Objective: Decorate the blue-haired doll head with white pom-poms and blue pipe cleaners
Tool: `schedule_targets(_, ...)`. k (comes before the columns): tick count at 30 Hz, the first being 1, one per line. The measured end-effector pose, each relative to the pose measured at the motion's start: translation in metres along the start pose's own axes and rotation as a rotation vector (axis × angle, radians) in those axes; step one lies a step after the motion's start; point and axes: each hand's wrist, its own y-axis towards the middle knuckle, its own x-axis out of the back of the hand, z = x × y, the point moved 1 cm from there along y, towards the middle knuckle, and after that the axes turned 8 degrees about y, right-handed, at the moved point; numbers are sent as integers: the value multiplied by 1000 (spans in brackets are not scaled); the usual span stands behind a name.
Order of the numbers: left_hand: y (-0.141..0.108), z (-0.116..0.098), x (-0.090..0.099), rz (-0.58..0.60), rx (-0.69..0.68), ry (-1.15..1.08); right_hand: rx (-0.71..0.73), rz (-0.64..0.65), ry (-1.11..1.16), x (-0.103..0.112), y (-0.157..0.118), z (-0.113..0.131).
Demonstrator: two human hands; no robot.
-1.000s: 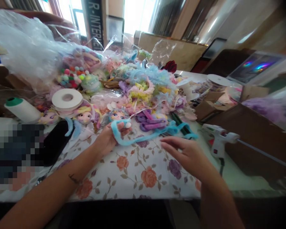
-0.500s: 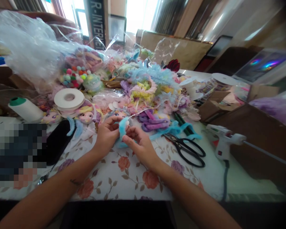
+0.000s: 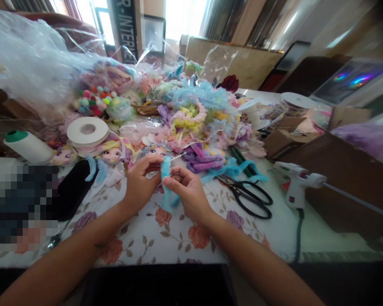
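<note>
Over the floral cloth, a fuzzy light-blue strip (image 3: 166,187) hangs between my two hands. My left hand (image 3: 142,180) pinches its upper part from the left side. From the right, my right hand (image 3: 189,189) closes thumb and fingers on the same strip, a little lower. A thin string of white beads (image 3: 178,157) sticks out behind the fingers toward the upper right; its other end is hidden. Just beyond my hands lies a doll face (image 3: 155,151) with blue-grey trim. Black-handled scissors (image 3: 247,195) rest to the right of my right hand.
A white glue gun (image 3: 298,182) stands at the right before a brown cardboard box (image 3: 351,182). To the left are a ribbon spool (image 3: 87,131), a thread cone (image 3: 28,146) and a black phone-like slab (image 3: 73,191). Ruffled trims (image 3: 194,102) pile up at the back.
The blue strip, curled in a loop before, now hangs straighter and lower between my fingers. The beaded string has shifted slightly. The whole view has moved a little.
</note>
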Motion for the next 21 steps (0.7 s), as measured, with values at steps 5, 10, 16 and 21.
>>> schedule_targets(5, -1, 0, -1, 13, 16, -21, 74, -29, -85, 4, 0, 1)
schedule_targets(10, 0, 0, -2, 15, 50, -61, 133, -97, -100, 9, 1, 2)
schedule_targets(16, 1, 1, -4, 23, 80, -122, 121, -150, -179, 11, 0, 5)
schedule_targets(21, 0, 2, -6, 80, 118, -156, 264, -199, -436, 12, 0, 9)
